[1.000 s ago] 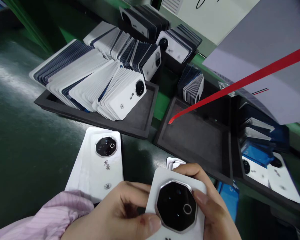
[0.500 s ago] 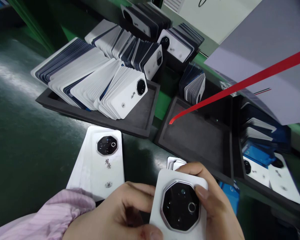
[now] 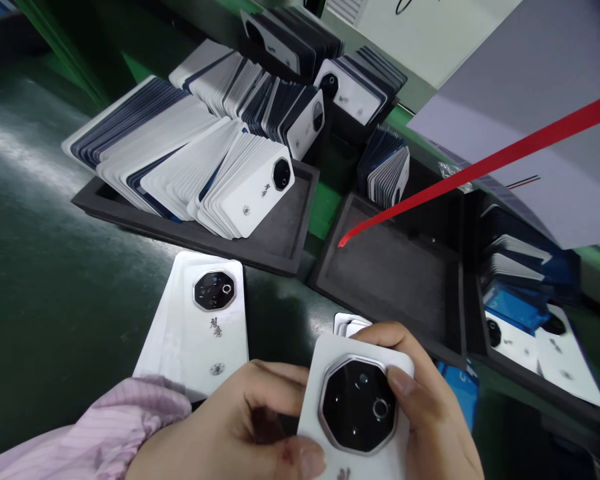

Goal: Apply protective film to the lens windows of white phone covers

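Note:
A white phone-shaped card with a black octagonal camera picture is held low in front of me, tilted slightly. My left hand closes on its left edge, thumb on the face and fingers behind. Around the right edge wraps my right hand, its thumb beside the camera picture. Whether it is one card or several together, I cannot tell. Left of my hands, a small fanned pile of similar white cards lies on the dark green table, partly under my left sleeve. Behind my right fingers, more white cards peek out.
A dark tray holds a long leaning row of white and dark blue cards. Another dark tray sits to its right, with a red strap hanging across it. Blue packets and white cards lie at far right.
The held card has risen slightly, and lettering below its camera picture now shows at the bottom edge. Both hands keep their grip; the piles stay where they were.

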The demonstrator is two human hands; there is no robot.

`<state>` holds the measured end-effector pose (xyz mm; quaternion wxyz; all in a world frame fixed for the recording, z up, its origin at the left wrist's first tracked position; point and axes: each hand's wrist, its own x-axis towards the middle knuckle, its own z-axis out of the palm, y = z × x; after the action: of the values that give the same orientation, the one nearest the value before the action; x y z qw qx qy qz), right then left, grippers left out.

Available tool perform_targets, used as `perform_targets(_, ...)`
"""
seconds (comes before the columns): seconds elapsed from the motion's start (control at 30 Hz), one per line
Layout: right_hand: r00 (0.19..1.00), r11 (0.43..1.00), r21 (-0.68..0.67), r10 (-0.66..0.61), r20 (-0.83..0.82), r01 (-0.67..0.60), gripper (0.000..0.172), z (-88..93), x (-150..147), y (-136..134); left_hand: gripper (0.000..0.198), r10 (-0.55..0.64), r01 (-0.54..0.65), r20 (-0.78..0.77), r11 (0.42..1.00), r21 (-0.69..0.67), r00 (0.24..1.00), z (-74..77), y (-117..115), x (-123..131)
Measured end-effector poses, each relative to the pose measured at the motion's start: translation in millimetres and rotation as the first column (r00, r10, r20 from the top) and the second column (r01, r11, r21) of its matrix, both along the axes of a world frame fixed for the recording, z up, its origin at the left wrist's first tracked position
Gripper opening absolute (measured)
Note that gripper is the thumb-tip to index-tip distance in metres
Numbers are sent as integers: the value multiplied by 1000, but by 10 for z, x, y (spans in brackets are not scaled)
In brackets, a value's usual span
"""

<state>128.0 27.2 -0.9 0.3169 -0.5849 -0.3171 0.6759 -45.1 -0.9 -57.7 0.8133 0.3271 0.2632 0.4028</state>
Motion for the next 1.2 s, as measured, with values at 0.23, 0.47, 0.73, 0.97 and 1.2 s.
perform_targets(0.23,707,682,588,-146,692,-434,30,-212,74,118,39,12,-32,-71,958,-283,997,-177,48,80)
perform_targets(0.47,535,247,497,114,837,-832,24,-314,-49,-44,21,91,-137,-170,950,-281,981,-296,88,131)
perform_targets(0.73,756,447,610,357,549,-654,23,-123,69,-3,26,81,-124,-181,963,-241,980,-231,82,123)
perform_targets(0.97,850,873,412,7,526,-262,10,-19,334,115,15,61,-72,-86,990,-124,994,-153,80,84)
perform_targets(1.2,822,849,338,178,541,-406,7,-88,320,120,21,55,-64,-101,995,-82,993,-175,80,86)
